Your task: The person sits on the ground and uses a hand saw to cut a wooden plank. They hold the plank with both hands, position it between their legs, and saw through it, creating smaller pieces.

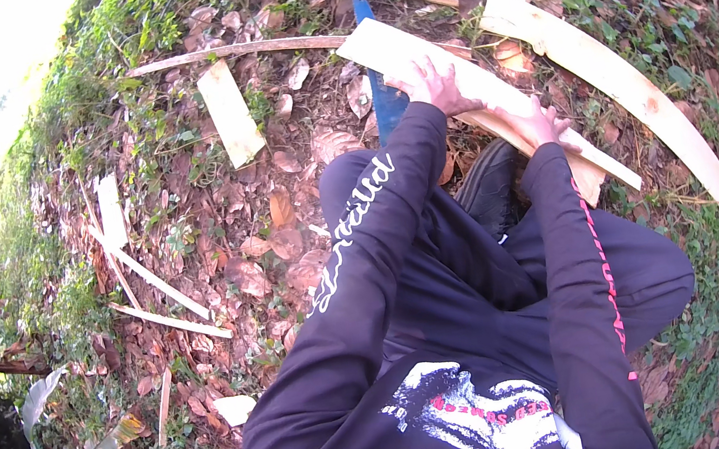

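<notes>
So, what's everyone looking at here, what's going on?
A person with bent legs has both hands on a pale board: the left hand nearer its far end, the right hand further along toward the right. Whether they grip it or just press on it is hard to tell. A blue strip shows on both sides of the board, near its far end. A longer board lies to the right, a short board to the left.

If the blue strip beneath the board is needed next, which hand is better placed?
Probably the left hand: it lies nearer the blue strip, while the right hand is farther along the pale board. Both touch the board.
</notes>
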Demonstrator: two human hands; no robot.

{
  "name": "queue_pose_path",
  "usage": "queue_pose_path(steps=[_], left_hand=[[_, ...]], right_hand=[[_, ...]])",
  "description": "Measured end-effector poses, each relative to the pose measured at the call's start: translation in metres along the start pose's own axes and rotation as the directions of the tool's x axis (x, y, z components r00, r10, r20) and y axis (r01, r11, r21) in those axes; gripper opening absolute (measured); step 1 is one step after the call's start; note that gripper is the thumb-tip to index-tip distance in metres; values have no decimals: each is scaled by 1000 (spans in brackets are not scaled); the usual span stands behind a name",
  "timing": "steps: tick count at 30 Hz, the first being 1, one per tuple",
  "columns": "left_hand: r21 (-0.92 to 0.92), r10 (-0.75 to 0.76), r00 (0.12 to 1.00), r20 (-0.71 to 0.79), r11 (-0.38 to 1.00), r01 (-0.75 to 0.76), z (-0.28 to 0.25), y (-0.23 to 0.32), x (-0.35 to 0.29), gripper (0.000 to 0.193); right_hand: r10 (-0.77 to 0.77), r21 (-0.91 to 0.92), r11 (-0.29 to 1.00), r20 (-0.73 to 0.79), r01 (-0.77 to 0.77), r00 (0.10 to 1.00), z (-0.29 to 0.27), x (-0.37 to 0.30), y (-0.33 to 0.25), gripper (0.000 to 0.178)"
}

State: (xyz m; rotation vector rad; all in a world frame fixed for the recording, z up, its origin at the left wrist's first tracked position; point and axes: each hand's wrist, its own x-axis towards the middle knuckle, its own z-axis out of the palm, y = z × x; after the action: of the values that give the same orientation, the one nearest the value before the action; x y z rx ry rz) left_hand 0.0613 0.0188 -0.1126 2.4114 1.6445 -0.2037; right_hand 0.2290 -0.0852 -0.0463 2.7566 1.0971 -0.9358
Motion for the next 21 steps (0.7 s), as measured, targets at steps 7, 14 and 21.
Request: queue_pose_path(steps=[7,14,21], left_hand=[[-155,6,999,42,988,0,-40,7,-28,121],[-92,-19,1000,12,996,20,-25,-5,-19,118],[-110,25,999,32,994,-22,-51,13,-27,118]], right_hand=[[14,30,999,-3,-14,1000,2,5,6,120],[4,1,1000,17,-4,1000,-1,-3,-3,121],[24,-21,999,-26,-24,999,2,11,13,122]])
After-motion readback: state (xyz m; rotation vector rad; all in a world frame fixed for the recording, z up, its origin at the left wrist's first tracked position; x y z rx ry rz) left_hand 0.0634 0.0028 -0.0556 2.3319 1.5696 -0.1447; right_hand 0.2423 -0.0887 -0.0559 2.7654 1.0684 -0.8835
